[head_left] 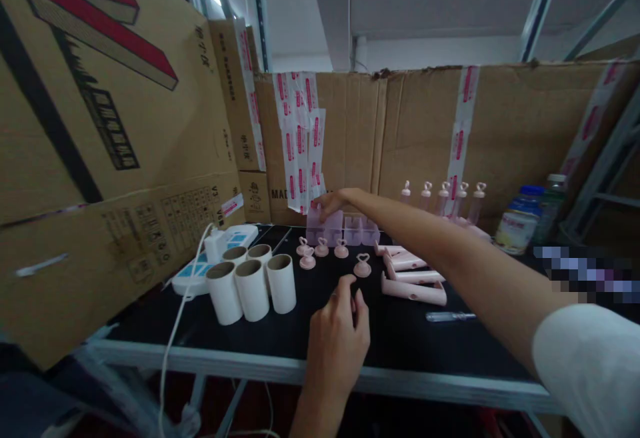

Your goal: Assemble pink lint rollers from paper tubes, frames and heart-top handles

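Note:
My right hand (pixel 336 203) reaches across to the back of the black table, its fingers at the top of a translucent purple container (pixel 325 228); what the fingertips hold is hidden. Near the front, my left hand (pixel 343 331) hovers with curled fingers just below a pink heart-topped piece (pixel 363 267); whether anything is between its fingers is too small to tell. More pink heart-topped pieces (pixel 321 247) stand in front of the container. Pink half-tube parts (pixel 414 291) lie to the right, beneath my right forearm.
White cardboard tubes (pixel 253 291) stand at the left beside a power strip (pixel 190 278) with a white cable. Clear heart-topped tubes (pixel 443 199), a blue-lidded jar (pixel 519 221) and a clear tool (pixel 450 317) are at the right. Cardboard walls (pixel 420 118) enclose the back and left.

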